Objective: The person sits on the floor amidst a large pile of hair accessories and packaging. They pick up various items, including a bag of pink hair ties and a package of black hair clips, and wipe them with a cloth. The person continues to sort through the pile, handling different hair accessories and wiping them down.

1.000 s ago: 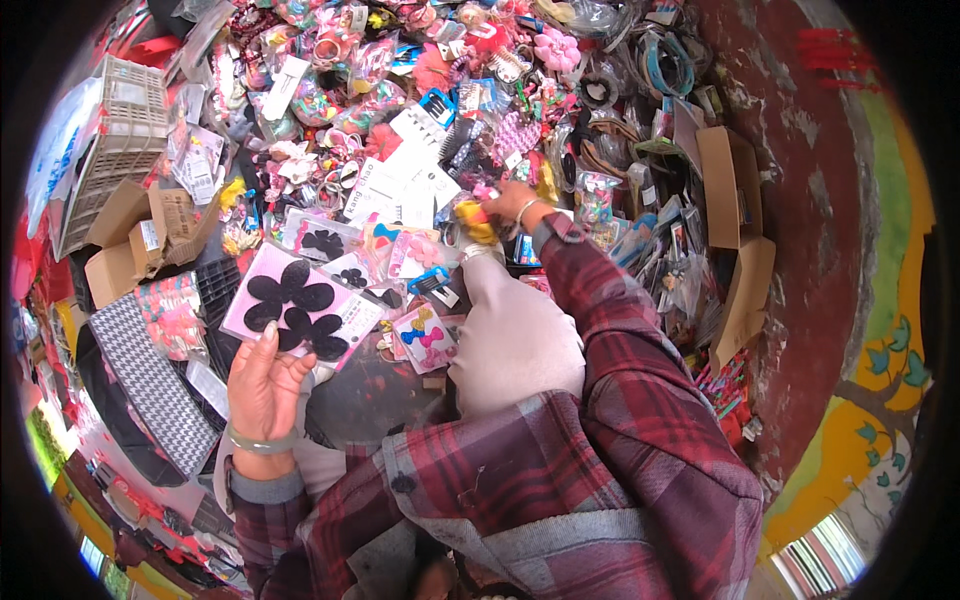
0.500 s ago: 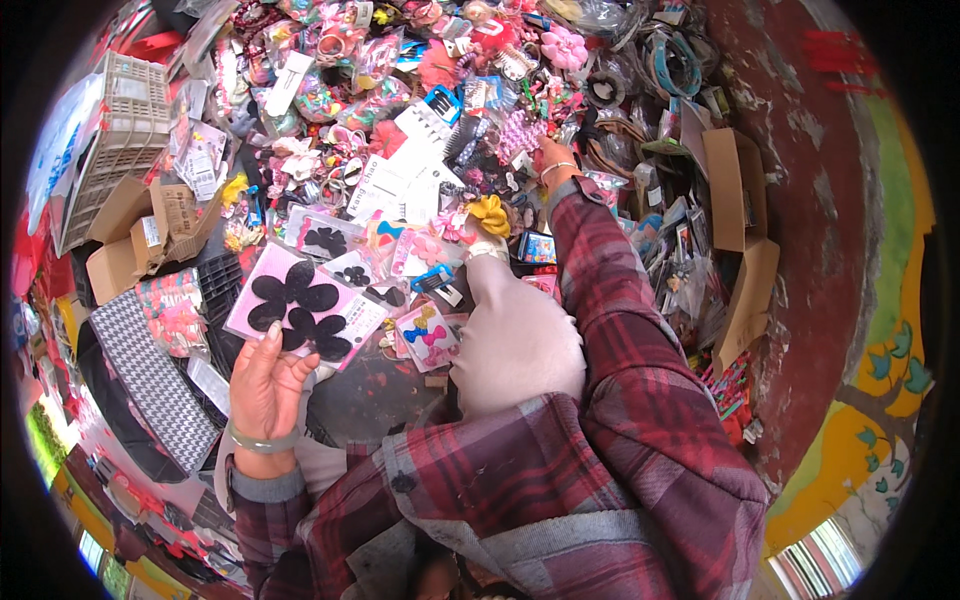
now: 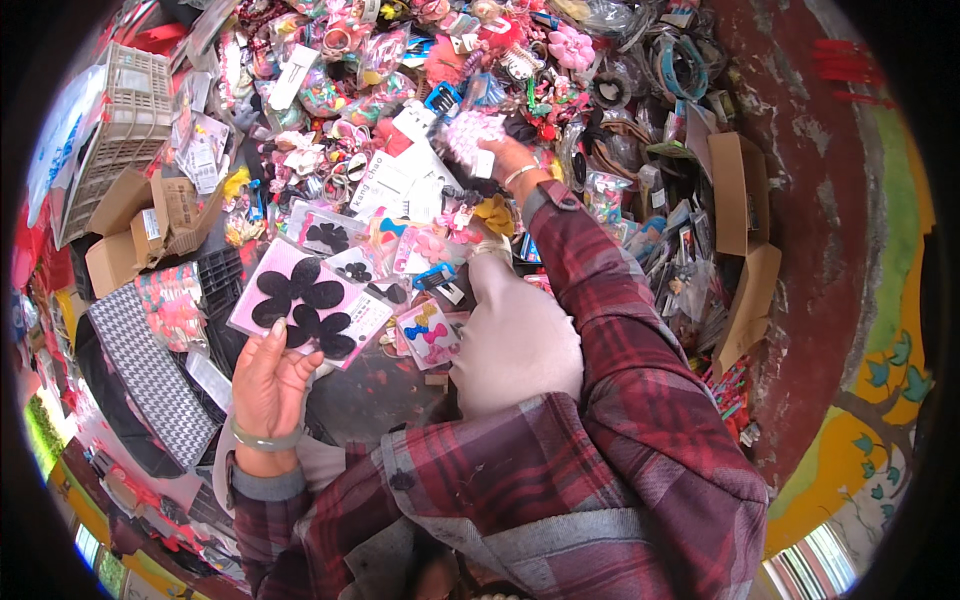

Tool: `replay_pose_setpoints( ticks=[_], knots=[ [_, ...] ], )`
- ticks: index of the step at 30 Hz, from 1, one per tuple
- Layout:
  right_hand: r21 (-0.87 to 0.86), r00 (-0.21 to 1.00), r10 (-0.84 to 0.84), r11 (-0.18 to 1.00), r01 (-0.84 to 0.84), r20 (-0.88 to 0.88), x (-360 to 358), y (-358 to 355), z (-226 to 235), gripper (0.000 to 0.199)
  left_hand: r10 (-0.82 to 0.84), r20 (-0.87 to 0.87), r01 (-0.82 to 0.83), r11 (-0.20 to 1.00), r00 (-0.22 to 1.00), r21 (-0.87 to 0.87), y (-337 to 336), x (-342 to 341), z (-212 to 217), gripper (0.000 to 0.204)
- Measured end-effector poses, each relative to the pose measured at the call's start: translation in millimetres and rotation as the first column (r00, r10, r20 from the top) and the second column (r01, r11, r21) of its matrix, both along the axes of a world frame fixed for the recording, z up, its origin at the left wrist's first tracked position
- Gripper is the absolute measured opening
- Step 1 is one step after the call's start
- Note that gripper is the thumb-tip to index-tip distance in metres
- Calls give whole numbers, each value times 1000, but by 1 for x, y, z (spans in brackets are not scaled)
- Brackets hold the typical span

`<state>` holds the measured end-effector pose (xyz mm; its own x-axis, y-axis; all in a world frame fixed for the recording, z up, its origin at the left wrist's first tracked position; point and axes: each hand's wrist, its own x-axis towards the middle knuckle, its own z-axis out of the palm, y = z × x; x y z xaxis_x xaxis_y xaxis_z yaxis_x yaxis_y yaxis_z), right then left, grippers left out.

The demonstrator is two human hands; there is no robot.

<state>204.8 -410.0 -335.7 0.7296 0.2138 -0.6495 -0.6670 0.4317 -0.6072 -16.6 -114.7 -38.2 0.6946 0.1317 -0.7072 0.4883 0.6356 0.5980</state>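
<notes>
My left hand [image 3: 270, 382] is closed on the lower edge of a pink card [image 3: 305, 305] in a clear wrapper. Large black flower shapes sit on the card's face. Further up, over the heap, my right hand [image 3: 512, 160] grips a pale pink, bobbly bundle [image 3: 468, 138], blurred by motion; a small white tag shows by the fingers. Beneath that arm lie a mustard-yellow fabric flower [image 3: 494, 213] and white printed cards [image 3: 400, 185]. Between the hands are a card of glittery bows [image 3: 428, 335] and a blue hair clip [image 3: 434, 277].
A wide heap of hair accessories [image 3: 380, 75] spreads ahead. Opened cardboard boxes stand at left [image 3: 160, 222] and right [image 3: 740, 190], with a beige plastic crate [image 3: 130, 120] at far left. A houndstooth strip [image 3: 150, 375] lies lower left. My knee [image 3: 515, 345] juts up in the middle.
My right hand has moved left and slightly nearer, lifting the pink bobbly bundle off the heap. The left hand and its flower card have barely shifted.
</notes>
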Motion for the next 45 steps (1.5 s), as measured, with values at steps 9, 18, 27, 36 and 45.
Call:
replay_pose_setpoints(
  ticks=[9, 18, 27, 36, 45],
  knots=[
    [-848, 887, 438, 517, -114, 147, -40, -10, -11, 34, 7, 11, -7, 1000, 1000, 2, 2, -3, 6, 13],
    [-492, 931, 124, 868, 66, 342, -15, -81, 41, 21, 45, 58, -46, 999, 997, 12, 17, -18, 4, 11],
    [-381, 814, 547, 807, -451, 195, -19, -38, 126, 29, 162, 283, -181, 983, 945, 41, 49, -18, 29, 12],
    [-838, -94, 987, 60, -542, 132, -6, 94, 233, 36, 94, 488, -88, 995, 868, -36, 78, -33, 7, 16],
    [-868, -185, 849, 495, -53, 495, -135, 154, 221, 23, 197, 469, -241, 970, 861, 36, 79, -44, 27, 19]
  ],
)
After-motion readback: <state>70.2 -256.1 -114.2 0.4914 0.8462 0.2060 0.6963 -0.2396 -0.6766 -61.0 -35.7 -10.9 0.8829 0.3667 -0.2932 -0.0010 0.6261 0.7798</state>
